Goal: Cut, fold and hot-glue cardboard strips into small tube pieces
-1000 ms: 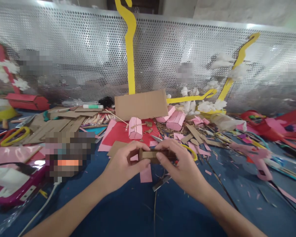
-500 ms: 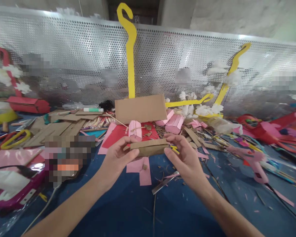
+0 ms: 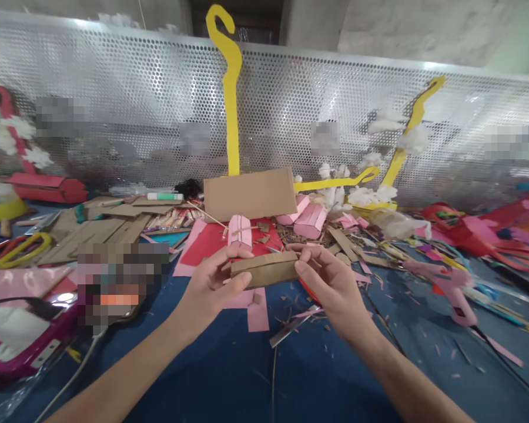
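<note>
Between my two hands is a small folded piece of brown cardboard (image 3: 267,271), shaped like a narrow box. My left hand (image 3: 218,279) grips its left end, thumb on the near side. At the right end, my right hand (image 3: 328,276) pinches it between thumb and fingers. The cardboard is raised above the table and tilts up slightly to the right. Behind it a pink paper piece (image 3: 240,232) lies on red paper (image 3: 198,241). A metal ruler-like strip (image 3: 293,327) rests on the table in front of my right hand.
A larger cardboard box (image 3: 249,194) with a yellow hooked strip (image 3: 231,117) stands at the back. A pink glue gun (image 3: 452,288) lies at right, its cord trailing forward. Scissors with yellow handles (image 3: 24,251) and cardboard sheets (image 3: 110,235) are at left. Perforated metal (image 3: 277,88) closes off the back.
The cardboard's right end has risen a little and its near face has turned more into view. Both hands keep hold, the right one shifting slightly with it.
</note>
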Demonstrator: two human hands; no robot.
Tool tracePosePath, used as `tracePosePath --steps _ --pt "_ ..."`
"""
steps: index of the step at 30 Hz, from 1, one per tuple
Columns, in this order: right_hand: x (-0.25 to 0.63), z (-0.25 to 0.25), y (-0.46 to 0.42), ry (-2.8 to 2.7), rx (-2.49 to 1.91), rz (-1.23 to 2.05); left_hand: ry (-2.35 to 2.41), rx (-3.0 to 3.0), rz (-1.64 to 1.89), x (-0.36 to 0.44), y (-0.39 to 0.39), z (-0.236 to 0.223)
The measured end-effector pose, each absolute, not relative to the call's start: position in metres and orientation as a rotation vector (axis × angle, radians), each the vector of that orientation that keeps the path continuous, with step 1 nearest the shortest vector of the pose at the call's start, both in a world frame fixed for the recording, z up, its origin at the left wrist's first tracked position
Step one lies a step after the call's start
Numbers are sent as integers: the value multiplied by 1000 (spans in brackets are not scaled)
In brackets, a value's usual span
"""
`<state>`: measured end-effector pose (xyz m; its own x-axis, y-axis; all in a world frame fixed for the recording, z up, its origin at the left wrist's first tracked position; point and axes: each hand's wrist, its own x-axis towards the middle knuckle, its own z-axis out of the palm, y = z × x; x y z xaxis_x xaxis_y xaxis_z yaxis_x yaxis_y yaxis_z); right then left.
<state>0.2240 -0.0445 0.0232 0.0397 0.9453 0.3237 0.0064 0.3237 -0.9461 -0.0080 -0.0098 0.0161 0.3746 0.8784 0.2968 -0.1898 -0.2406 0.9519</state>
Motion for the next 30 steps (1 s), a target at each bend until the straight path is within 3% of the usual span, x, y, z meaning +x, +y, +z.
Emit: tracePosePath --steps 30 --pt "219 12 -48 -1370 -883 1195 820 1549 1127 -8 -12 15"
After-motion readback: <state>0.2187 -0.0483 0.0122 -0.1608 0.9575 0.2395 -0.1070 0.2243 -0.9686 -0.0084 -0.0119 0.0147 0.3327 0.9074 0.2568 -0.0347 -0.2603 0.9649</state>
